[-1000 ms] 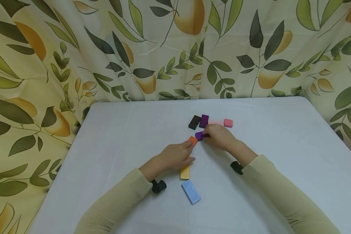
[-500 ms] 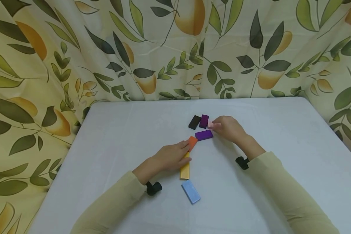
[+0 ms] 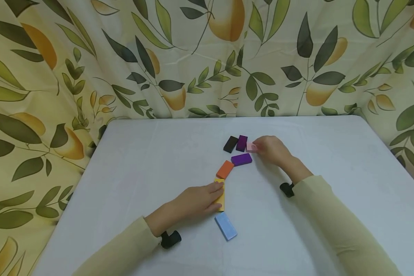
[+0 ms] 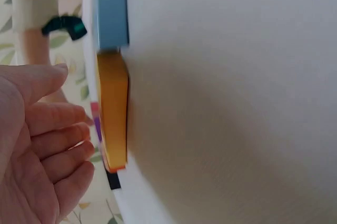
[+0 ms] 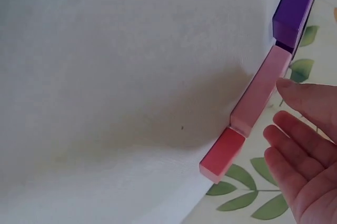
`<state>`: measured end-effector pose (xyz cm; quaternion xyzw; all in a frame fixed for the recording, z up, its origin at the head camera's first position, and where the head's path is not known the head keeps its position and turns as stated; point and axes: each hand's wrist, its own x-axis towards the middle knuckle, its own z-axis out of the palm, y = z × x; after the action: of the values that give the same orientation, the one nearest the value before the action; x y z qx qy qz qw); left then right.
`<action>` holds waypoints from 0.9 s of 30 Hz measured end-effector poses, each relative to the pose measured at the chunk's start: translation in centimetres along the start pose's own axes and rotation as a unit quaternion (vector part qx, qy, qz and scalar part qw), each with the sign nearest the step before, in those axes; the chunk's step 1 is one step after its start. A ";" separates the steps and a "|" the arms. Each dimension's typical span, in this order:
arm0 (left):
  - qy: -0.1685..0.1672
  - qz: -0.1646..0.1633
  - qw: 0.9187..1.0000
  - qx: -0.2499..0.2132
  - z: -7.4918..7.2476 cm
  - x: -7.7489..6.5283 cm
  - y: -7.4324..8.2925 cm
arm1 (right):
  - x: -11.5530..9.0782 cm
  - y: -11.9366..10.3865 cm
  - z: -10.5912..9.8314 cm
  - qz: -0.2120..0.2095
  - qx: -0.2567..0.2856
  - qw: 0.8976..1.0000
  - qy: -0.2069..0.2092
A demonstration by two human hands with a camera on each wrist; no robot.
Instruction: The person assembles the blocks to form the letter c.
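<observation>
My left hand (image 3: 194,201) hovers over the yellow block (image 4: 113,113), fingers extended and loosely bent, holding nothing. Beyond the yellow block's far end lies an orange block (image 3: 225,169); off its near end is a light blue block (image 3: 225,226). My right hand (image 3: 272,149) is beside the light pink block (image 5: 260,90), its thumb tip overlapping that block's edge in the right wrist view, with the other fingers loosely bent and apart from it. A coral-pink block (image 5: 224,153) meets the pink one's end, hidden behind the hand in the head view.
A purple block (image 3: 242,159) lies between the orange and pink blocks. Dark purple (image 3: 242,143) and black (image 3: 230,144) blocks lie at the back. All rest on a white-covered table (image 3: 141,161), with a leaf-and-fruit patterned curtain (image 3: 207,76) behind it.
My right hand has left the purple block and moved right to the pink one. My left hand has drawn back from the orange block toward the lower left, over the yellow one.
</observation>
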<state>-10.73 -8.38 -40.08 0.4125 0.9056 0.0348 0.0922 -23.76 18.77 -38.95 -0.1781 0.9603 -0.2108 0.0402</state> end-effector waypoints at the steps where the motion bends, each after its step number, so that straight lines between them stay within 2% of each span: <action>1: 0.007 0.015 1.000 0.002 0.1 -0.3 0.2 | 0.1 -0.1 -0.1 0.007 0.003 1.000 -0.007; 5: 0.029 0.065 0.997 0.002 0.2 -1.2 1.1 | 0.4 -0.2 -0.2 0.019 0.018 0.999 -0.020; 8: 0.035 0.092 0.995 0.001 0.2 -1.5 1.8 | 0.6 -0.2 0.0 -0.003 0.019 1.000 -0.018; 13: 0.028 0.135 0.991 -0.002 0.0 -1.8 3.0 | 0.7 0.1 0.4 -0.031 0.011 0.999 -0.014; 16: 0.009 0.157 0.988 0.010 0.0 -2.1 3.7 | 0.7 0.2 0.5 -0.032 0.003 0.999 -0.015; 21: -0.024 0.167 0.985 0.030 0.2 -2.7 4.4 | 0.5 0.3 0.5 -0.031 -0.015 0.999 -0.022; 27: -0.034 0.162 0.986 0.029 0.6 -3.3 4.5 | -0.2 0.0 0.3 -0.017 -0.037 0.999 -0.029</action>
<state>-5.18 -7.89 -39.58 0.5568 0.8240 0.0091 0.1044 -23.47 18.67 -39.25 -0.2021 0.9626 -0.1710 0.0579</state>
